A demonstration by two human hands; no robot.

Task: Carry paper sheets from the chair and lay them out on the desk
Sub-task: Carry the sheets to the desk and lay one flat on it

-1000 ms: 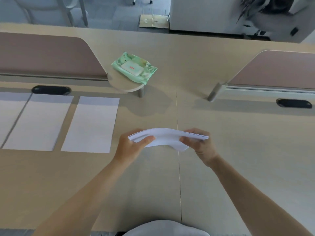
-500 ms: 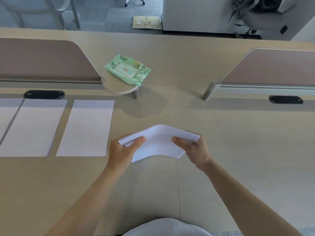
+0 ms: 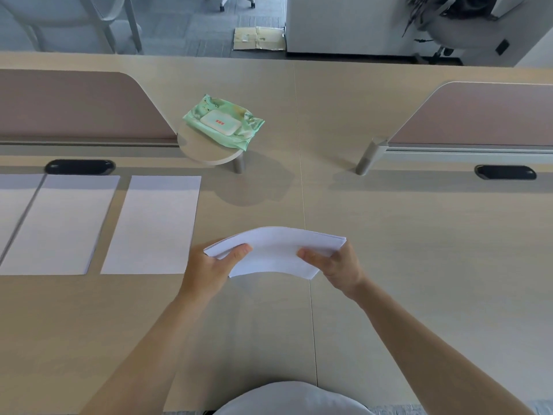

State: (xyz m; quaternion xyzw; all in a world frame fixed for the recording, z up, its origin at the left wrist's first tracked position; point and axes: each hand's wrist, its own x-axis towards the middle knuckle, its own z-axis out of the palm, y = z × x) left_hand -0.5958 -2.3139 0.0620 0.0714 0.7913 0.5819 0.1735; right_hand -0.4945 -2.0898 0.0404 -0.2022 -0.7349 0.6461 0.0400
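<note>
While the stack of paper sheets (image 3: 278, 253) hangs a little above the worktop (image 3: 419, 250), bent upward like a low arch, I see it is held at both ends. The left hand (image 3: 209, 269) pinches the left end with the thumb on top and the other fingers curled under the paper. The right hand (image 3: 341, 265) pinches the right end in the same way, so no hand is free. To the left of the stack, three single sheets lie flat in a row on the worktop: the nearest sheet (image 3: 152, 226) just beside the left hand, the second sheet (image 3: 59, 226) next to it, and the third sheet (image 3: 15, 205) cut by the edge of the view. I judge the step in hand is laying out, with one more sheet to be separated now. The next move calls for one hand to carry the whole stack alone while the other slides off only the top sheet. That sheet should go on the bare worktop right of the nearest sheet, parallel to it. Farther back, a green pack of wipes (image 3: 224, 121) rests on a small round shelf (image 3: 206, 151).
</note>
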